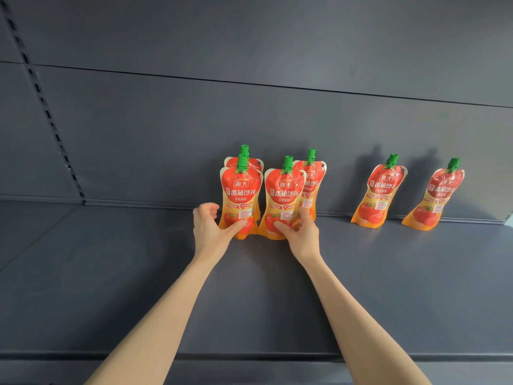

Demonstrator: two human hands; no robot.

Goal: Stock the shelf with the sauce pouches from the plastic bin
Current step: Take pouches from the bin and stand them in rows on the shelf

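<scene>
Left hand [210, 229] pinches the left pouch [241, 195] low, right hand [301, 233] the right pouch [284, 198], probably steadying both upright on the shelf [138, 273].

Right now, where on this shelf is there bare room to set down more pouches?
Widest: shelf deck between slotted upright and left hand. Also the gap between the right hand and the leaning pouch. Crowded: the four clustered pouches.
</scene>
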